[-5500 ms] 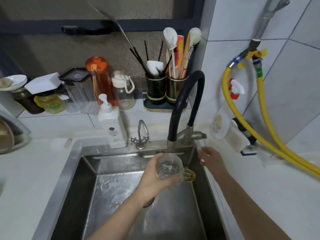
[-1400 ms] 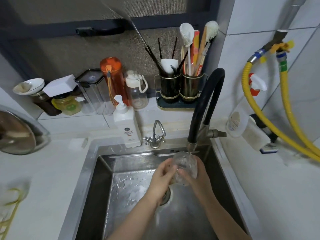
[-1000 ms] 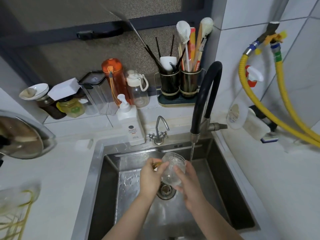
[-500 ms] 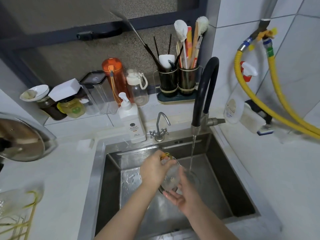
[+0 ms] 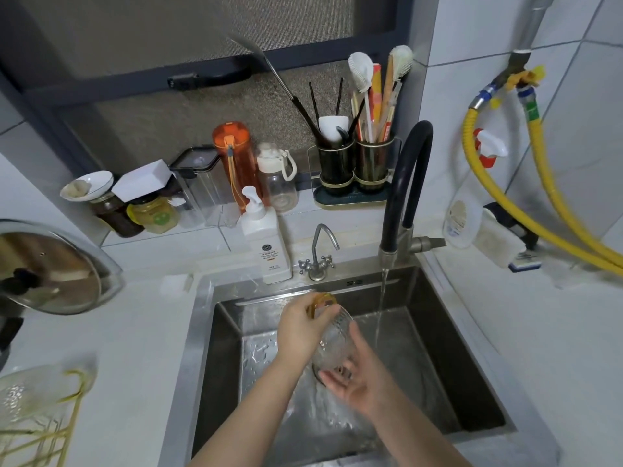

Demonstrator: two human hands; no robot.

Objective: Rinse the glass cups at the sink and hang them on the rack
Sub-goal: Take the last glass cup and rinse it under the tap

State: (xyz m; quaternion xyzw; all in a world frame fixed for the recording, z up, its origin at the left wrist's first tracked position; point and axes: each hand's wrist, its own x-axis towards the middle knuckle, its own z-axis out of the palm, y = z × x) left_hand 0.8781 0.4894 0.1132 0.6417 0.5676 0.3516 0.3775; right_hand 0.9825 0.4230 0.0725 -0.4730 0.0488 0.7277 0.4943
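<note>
Head view, left hand [image 5: 300, 328] fingers gripping glass cup [image 5: 332, 345], right hand [image 5: 357, 379] fingers open beneath, soap bottle [image 5: 266, 244] label unreadable

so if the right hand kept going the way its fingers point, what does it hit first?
The right hand points left, fingers open under the glass cup. Past the cup's mouth, the left hand's wrist likely comes first, though depth is unclear.

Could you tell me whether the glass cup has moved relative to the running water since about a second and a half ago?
Yes. The glass cup was under the black faucet spout; now it is lower and left of the stream.
</note>
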